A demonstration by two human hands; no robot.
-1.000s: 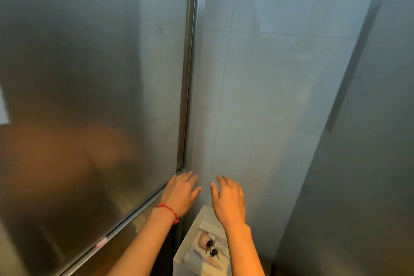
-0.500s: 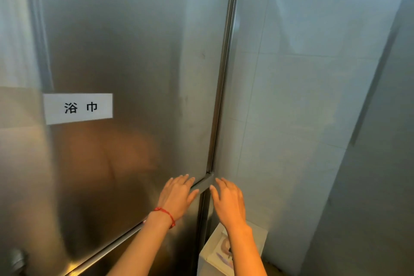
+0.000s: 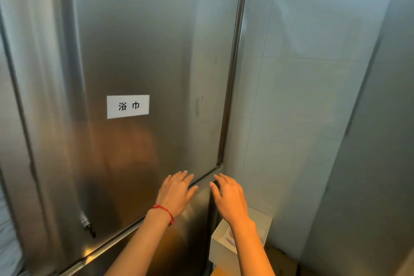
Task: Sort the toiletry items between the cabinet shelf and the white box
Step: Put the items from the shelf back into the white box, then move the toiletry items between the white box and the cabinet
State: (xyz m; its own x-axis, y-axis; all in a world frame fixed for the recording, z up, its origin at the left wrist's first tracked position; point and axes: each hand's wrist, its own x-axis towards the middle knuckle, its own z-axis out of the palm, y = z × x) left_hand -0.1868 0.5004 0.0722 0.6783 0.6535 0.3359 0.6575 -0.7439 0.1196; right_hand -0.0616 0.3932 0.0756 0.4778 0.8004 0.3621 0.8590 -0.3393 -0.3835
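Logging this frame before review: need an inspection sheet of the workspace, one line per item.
Surface: stainless cabinet door closed, shelf hidden behind it.
Job's things: white box low beside the cabinet, open top, contents mostly hidden by the right forearm.
Clutter: white label stuck on the door; lock with key at lower left.
Grippers: left hand fingers spread at the door's lower edge, red string at the wrist; right hand open near the frame corner, contact unclear.
Cables: nothing seen.
Surroundings: pale tiled wall to the right.
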